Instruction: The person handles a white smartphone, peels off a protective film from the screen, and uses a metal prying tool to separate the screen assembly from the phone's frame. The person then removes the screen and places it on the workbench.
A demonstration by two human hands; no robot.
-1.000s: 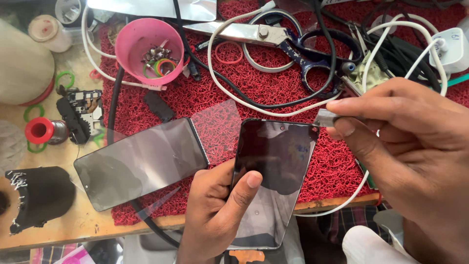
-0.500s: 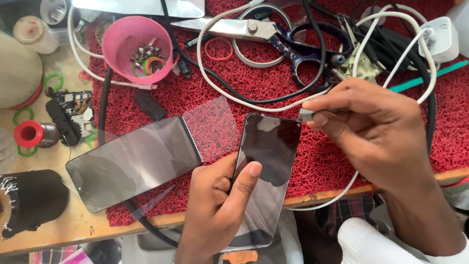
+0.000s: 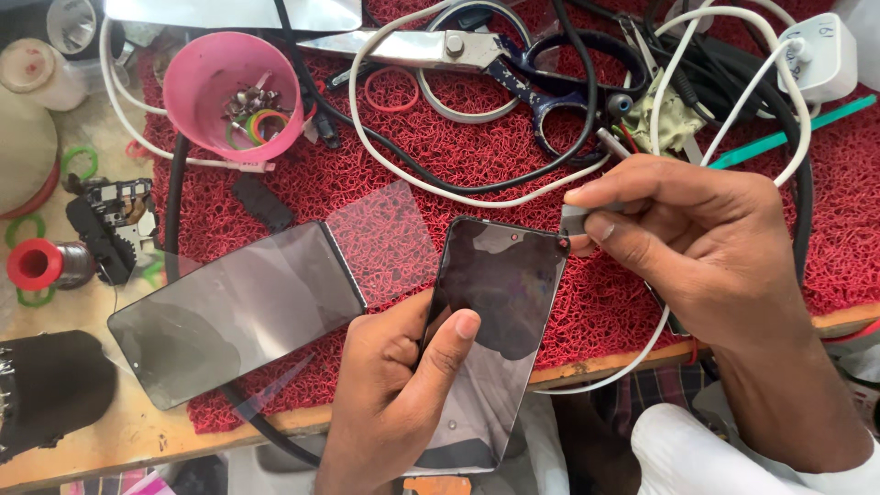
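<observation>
Your left hand (image 3: 394,394) grips a dark smartphone (image 3: 495,321) at its lower half, thumb pressed across the glass, holding it tilted over the near edge of the red mat (image 3: 477,156). Your right hand (image 3: 697,243) is closed in a pinch on the small grey plug (image 3: 575,220) of a white cable (image 3: 513,194), held just beside the phone's far right corner; you cannot tell whether plug and phone touch. To the left of the phone, a dark glass screen panel (image 3: 229,316) lies flat on the mat with a clear film sheet (image 3: 385,240) overlapping its right end. Farther off sit a pink cup (image 3: 203,82) of small parts, large scissors (image 3: 477,50) and a white charger (image 3: 820,60) at the far right.
</observation>
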